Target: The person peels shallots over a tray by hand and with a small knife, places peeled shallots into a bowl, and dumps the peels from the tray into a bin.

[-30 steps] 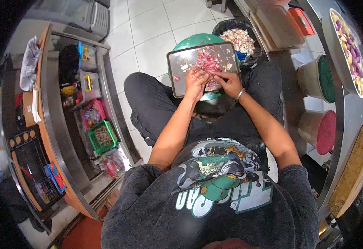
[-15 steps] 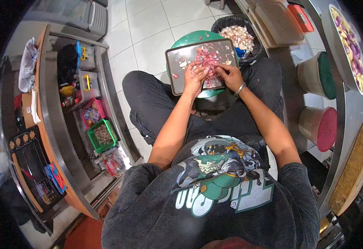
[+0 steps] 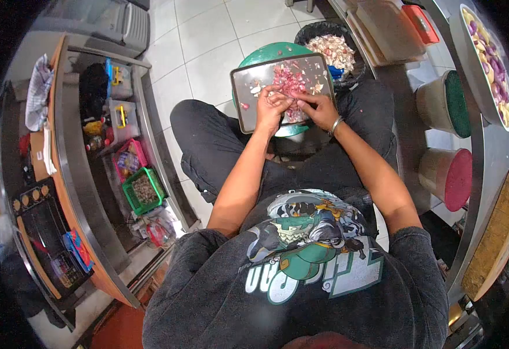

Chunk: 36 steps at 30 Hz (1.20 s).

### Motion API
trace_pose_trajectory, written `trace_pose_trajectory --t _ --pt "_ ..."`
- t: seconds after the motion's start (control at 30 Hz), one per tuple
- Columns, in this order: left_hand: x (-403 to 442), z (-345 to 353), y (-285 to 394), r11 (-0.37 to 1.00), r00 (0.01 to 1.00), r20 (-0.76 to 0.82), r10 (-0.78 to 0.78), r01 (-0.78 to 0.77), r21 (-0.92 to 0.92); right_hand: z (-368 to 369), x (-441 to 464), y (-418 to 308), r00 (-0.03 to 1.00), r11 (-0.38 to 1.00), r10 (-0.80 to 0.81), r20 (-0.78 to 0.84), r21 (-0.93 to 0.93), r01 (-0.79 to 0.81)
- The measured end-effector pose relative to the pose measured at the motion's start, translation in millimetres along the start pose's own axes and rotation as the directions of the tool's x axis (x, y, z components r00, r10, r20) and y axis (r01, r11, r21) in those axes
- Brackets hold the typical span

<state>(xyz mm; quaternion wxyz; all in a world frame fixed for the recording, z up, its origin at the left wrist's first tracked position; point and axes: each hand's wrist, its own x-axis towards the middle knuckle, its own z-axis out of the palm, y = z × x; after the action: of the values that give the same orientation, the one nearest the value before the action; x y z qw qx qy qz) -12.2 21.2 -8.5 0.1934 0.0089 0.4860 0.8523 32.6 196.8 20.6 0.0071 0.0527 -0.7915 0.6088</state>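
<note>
Over a dark shallow tray (image 3: 244, 81) my two hands meet, fingertips almost touching. My left hand (image 3: 271, 108) is closed, its fingers curled inward. My right hand (image 3: 321, 110), with a bracelet at the wrist, is pinched against the left fingertips. Whatever sits between them is too small and covered to make out. Pinkish-red shallot pieces (image 3: 286, 77) are heaped in the tray just beyond and under the hands, with pale bits of skin scattered around. The tray rests on a round green stool top (image 3: 260, 56) between my knees.
Beyond the tray stands a black-lined bin (image 3: 310, 35) full of papery peels (image 3: 330, 53). On the right counter is a white tray (image 3: 506, 113) of peeled and purple bulbs. Lidded buckets (image 3: 438, 174) stand below it. Left shelves hold a green basket (image 3: 131, 195) and boxes.
Both hands have shifted slightly, the right fingers drawing in closer to the left ones. The tray and its heap look much the same.
</note>
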Motion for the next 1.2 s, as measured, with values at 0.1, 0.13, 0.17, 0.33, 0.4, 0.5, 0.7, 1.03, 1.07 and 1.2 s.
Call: trace_pose_trajectory --t 0.1,0.13,0.17,0.33,0.4,0.5,0.7,1.03,1.07,1.2 --pt "-0.6 1.0 1.5 1.0 1.0 -0.015 -0.006 0.007 0.031 -5.0 -1.4 -12.8 0.99 0.991 0.13 0.046 0.012 -0.131" --pt "-0.7 1.5 1.5 0.999 1.0 -0.014 -0.007 0.008 0.031 -6.3 -1.3 -16.4 0.987 0.987 0.157 0.039 -0.035 -0.156" --pt "-1.0 2.1 1.6 1.0 1.0 -0.012 -0.009 0.01 0.021 -6.3 -1.3 -15.7 0.987 0.987 0.158 0.038 -0.034 -0.157" --pt "-1.1 3.3 1.3 1.0 1.0 -0.002 -0.027 0.027 -0.014 -6.1 1.2 -0.9 0.974 0.974 0.227 0.025 -0.009 -0.226" --pt "-0.4 2.8 0.0 0.997 0.999 -0.02 -0.046 0.044 -0.066 -4.2 2.3 6.1 0.979 0.979 0.206 -0.011 -0.006 -0.206" --pt "-1.1 3.4 3.4 0.992 0.994 -0.058 -0.088 0.082 -0.095 -2.9 2.7 13.7 0.983 0.984 0.177 -0.058 -0.009 -0.177" --pt "-0.5 1.2 0.3 0.998 0.999 -0.037 -0.029 0.026 -0.063 -0.6 -0.2 5.2 0.974 0.97 0.227 0.028 0.089 -0.228" --pt "1.2 -4.5 -5.9 0.998 1.0 -0.016 -0.008 0.007 -0.059 2.4 -2.0 5.0 1.0 0.999 0.031 -0.005 -0.03 -0.031" --pt "0.5 -3.5 -4.9 0.998 1.0 -0.017 -0.004 0.003 -0.062 2.3 -2.1 5.0 1.0 0.999 0.031 -0.005 -0.03 -0.031" --pt "1.0 -3.3 -5.7 0.997 1.0 -0.026 -0.003 0.001 -0.077 1.0 -1.6 5.6 0.996 0.997 0.08 0.036 -0.008 -0.079"
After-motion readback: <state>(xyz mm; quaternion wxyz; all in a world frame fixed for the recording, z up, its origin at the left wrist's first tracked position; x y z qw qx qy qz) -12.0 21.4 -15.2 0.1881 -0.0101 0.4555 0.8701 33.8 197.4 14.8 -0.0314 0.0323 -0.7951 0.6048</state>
